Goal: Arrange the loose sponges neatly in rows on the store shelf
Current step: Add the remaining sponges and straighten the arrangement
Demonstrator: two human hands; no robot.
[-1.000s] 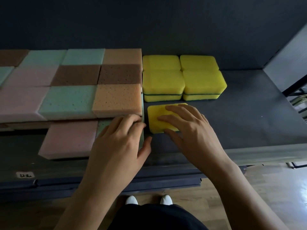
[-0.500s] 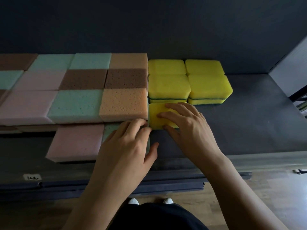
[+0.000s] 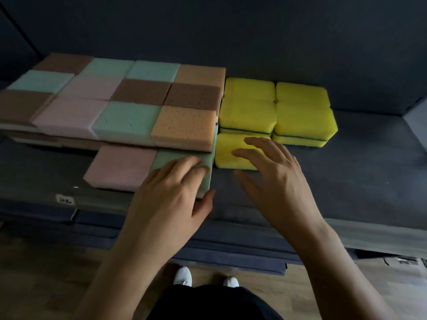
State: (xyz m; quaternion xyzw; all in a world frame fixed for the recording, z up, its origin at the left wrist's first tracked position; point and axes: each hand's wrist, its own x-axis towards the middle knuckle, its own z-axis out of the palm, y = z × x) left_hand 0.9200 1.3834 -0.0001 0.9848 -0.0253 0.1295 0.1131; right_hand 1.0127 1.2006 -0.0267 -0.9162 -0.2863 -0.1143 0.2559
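A single yellow sponge [image 3: 228, 150] lies on the dark shelf [image 3: 360, 172], tight against the front of the stacked yellow sponges [image 3: 277, 112]. My right hand [image 3: 277, 179] hovers over its right part with fingers spread and straight. My left hand [image 3: 168, 199] rests flat on a green sponge [image 3: 171, 160] at the front, next to a pink sponge [image 3: 122, 167]. Behind them lie rows of stacked pink, green, brown and orange sponges [image 3: 129, 105].
The shelf's right half is bare dark surface up to a grey side wall [image 3: 416, 125]. A small white label [image 3: 64, 200] sits on the shelf's front edge. Below are a lower shelf lip, wooden floor and my white shoes [image 3: 184, 276].
The yellow sponge was pushed back against the yellow stack. My right hand has lifted and opened over it. My left hand stays on the green sponge.
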